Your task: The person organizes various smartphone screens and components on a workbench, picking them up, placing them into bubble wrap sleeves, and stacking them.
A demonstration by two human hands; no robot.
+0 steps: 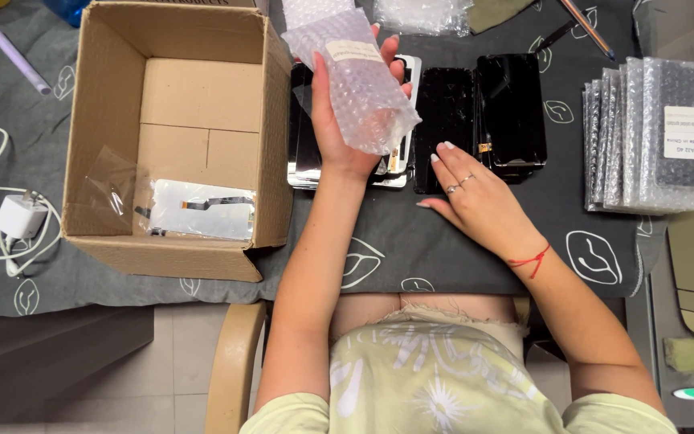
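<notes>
Nearest the person, at the front edge of the dark grey leaf-print cloth [459,257] that covers the table, the right hand [475,197] lies flat with fingers spread and gripping nothing; its fingertips [447,149] touch the lower end of a black glass phone screen panel [442,120]. A ring sits on one finger and a red thread circles the wrist.

Just left of it, the left hand [339,120] is raised above the cloth, fingers closed around a clear bubble-wrap pouch with a pale label [359,76], which stands tilted in the grasp, well off the surface. Under that hand a low stack of black screen panels with white edges [307,157] rests on the cloth. To the right of the touched panel lies another pile of black screens [512,108], touching it side by side.

At the left side of the cloth stands an open brown cardboard box [94,120]; inside, at its near wall, lies a flat white panel with a dark ribbon cable in a clear sleeve [202,209]. Left of the box, near the cloth's left edge, a white charger plug with coiled cable [18,217] rests, and farther back a lilac pen [18,60].

Near the right edge, a row of bubble-wrapped screens with white labels [652,133] leans overlapped. At the far edge lie more clear bubble wrap [421,14] and a dark pencil [586,28].
</notes>
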